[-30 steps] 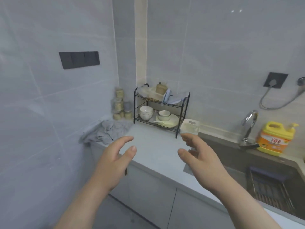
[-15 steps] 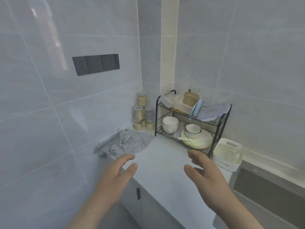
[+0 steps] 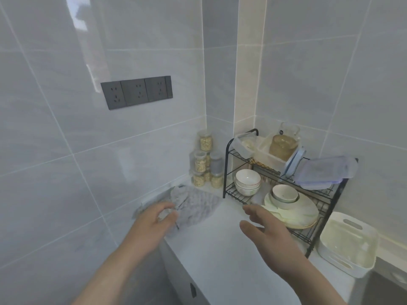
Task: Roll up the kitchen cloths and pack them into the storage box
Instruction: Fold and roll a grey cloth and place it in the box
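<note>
Reaching over the tabletop [image 3: 220, 256], the left hand [image 3: 154, 221] holds loosely curved fingers at the near edge of the crumpled grey cloths [image 3: 198, 205], heaped at ten o'clock against the wall; whether it touches them is unclear. The right hand [image 3: 266, 241] hovers open, holding nothing. The white storage box [image 3: 345, 258] stands at three o'clock, just beside the dish rack [image 3: 226, 172].

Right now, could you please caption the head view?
Left hand reaches for grey cloths on the counter; right hand hovers open; storage box stands empty.

No writing, label or number can be read anywhere; the jars [image 3: 203, 164] look unmarked, though blurred.
</note>
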Demonstrator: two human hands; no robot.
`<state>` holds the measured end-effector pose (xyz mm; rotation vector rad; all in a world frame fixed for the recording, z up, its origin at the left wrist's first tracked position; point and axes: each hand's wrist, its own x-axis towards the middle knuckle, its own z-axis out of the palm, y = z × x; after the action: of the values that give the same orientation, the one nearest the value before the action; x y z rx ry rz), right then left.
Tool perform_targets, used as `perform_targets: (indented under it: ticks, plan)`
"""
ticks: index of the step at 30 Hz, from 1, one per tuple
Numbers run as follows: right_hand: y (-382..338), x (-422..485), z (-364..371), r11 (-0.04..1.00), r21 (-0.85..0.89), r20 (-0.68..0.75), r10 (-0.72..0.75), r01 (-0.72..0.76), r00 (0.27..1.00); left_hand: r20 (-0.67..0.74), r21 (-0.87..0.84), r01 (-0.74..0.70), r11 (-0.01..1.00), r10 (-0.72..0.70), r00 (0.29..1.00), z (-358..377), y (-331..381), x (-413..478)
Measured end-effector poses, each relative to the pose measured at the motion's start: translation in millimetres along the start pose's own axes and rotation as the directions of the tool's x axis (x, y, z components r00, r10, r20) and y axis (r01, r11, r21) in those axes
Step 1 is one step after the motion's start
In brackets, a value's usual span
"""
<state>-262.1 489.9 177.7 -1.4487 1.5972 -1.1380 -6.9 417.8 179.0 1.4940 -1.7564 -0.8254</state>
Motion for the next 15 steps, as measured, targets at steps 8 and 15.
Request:
perform_targets:
  ticks: [8,15]
  plan:
    - [21,121,66,0.995,-0.019,0.012,0.093,-0.093,0.996,0.159,0.148,0.084,0.985,-0.108,0.981,-3,-72,136]
    - [45,248,178,0.954,-0.026,0.048,0.301,-0.3,0.952,0.411,0.299,0.056,0.953,-0.182,0.893,-4,-167,255]
